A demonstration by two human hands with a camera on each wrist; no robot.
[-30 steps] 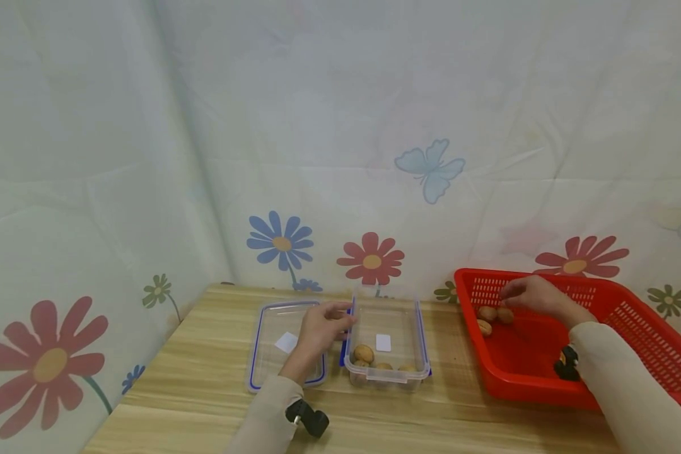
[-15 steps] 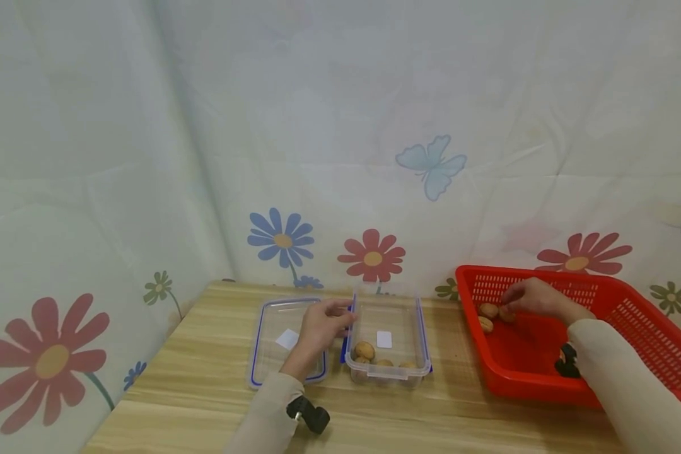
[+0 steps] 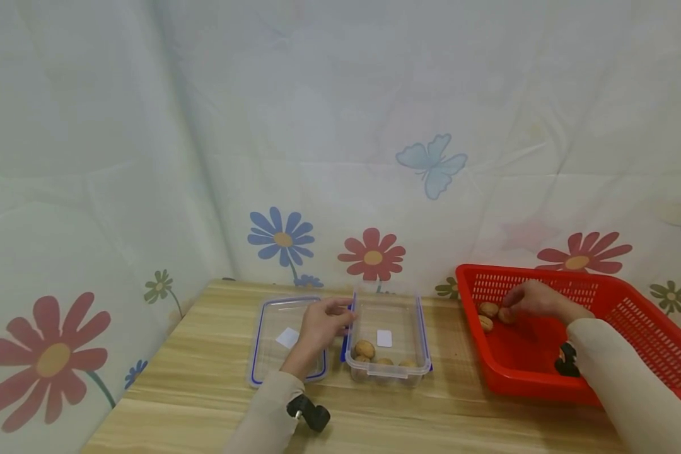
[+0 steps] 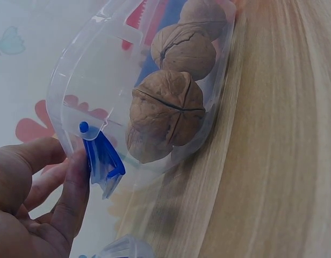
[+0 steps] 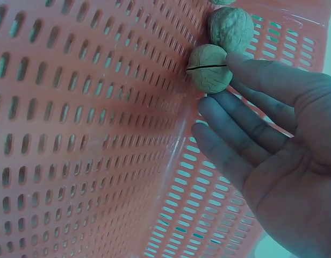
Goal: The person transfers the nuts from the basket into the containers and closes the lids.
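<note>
In the red basket [image 3: 539, 382], my right hand [image 3: 536, 298] pinches a walnut [image 5: 207, 78] between thumb and fingertips in the right wrist view. That walnut rests against the basket, touching a second walnut [image 5: 231, 29]; another walnut [image 3: 485, 324] lies near the left wall. My left hand [image 3: 321, 325] holds the left rim of a clear plastic container [image 3: 388, 372], beside a blue latch [image 4: 103, 158]. Several walnuts [image 4: 168, 105] sit at the container's near end. Its interior also shows a small white label [image 3: 384, 338].
A clear lid [image 3: 268, 325] with a blue seal lies left of the container, partly under my left forearm. The wooden table [image 3: 193, 353] ends at a flower-printed cloth [image 3: 329, 157] behind. Basket walls rise around my right hand.
My right hand has lowered slightly, its fingertips closing on the walnut. The left hand stays at the container rim. The head view has shifted a little.
</note>
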